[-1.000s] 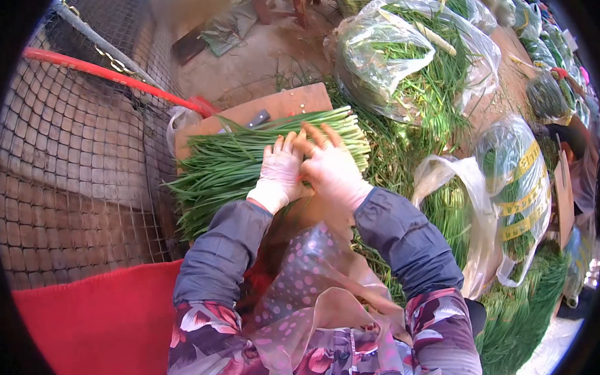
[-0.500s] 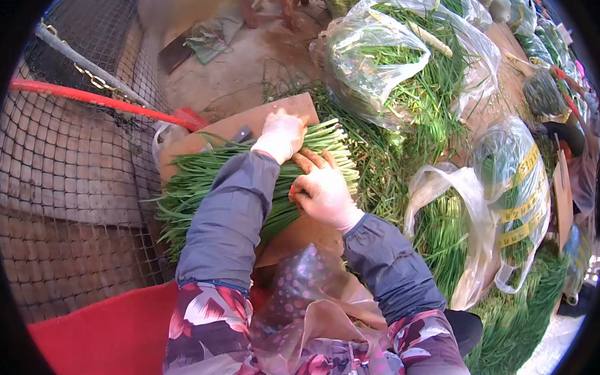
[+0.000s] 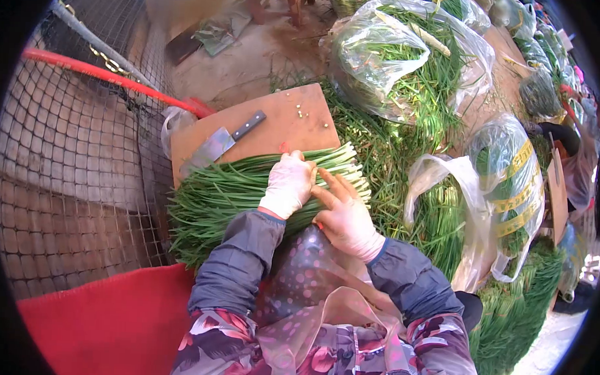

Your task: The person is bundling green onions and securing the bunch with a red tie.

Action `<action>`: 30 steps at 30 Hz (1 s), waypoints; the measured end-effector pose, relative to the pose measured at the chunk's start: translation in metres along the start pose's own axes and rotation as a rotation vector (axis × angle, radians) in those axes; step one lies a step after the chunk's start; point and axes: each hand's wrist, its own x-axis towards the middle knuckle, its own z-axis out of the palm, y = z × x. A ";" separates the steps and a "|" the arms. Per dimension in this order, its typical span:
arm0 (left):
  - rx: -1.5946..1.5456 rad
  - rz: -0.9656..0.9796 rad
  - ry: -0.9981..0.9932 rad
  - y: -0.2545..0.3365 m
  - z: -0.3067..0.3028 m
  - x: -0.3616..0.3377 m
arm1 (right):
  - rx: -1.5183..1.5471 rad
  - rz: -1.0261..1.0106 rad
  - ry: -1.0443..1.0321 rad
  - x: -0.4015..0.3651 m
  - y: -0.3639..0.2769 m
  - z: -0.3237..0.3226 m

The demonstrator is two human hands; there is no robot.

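Where it lies across the brown wooden cutting board [image 3: 276, 120], the thick bundle of long green chives with pale cut ends [image 3: 224, 188] points toward 2 o'clock. White-gloved left hand [image 3: 288, 184]: curled, clasping its top. White-gloved right hand [image 3: 346, 217]: fingers straight, flat against the 5 o'clock side.

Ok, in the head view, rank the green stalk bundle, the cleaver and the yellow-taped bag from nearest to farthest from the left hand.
1. Green stalk bundle: directly under the left hand, touching it.
2. Cleaver: on the wooden board, beyond the hand and to its left.
3. Yellow-taped bag: far off on the right side.
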 end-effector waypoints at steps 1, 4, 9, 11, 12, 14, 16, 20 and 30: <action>-0.005 0.065 0.124 -0.001 0.000 -0.003 | -0.024 -0.009 -0.013 0.001 0.001 -0.001; -0.023 0.075 0.138 -0.008 0.004 -0.001 | 0.032 0.012 -0.017 0.007 0.006 0.000; 0.010 -0.102 -0.018 -0.018 0.020 0.027 | 0.211 0.167 -0.021 0.007 0.036 0.022; -0.170 -0.260 -0.054 -0.020 0.009 0.035 | 0.207 0.177 0.008 0.005 0.036 0.025; -0.349 -0.416 -0.093 -0.019 0.005 0.036 | 0.212 0.180 0.009 0.005 0.036 0.026; -0.291 -0.250 0.066 -0.017 0.008 0.032 | 0.187 0.212 0.000 0.007 0.034 0.025; -0.165 -0.269 -0.228 -0.016 0.004 0.041 | 0.201 0.213 0.011 0.004 0.035 0.028; 0.049 -0.144 -0.386 -0.016 0.000 0.057 | 0.196 0.213 0.030 0.002 0.035 0.029; 0.409 0.222 -0.117 0.001 -0.011 0.036 | 0.137 0.121 0.052 0.001 0.024 0.016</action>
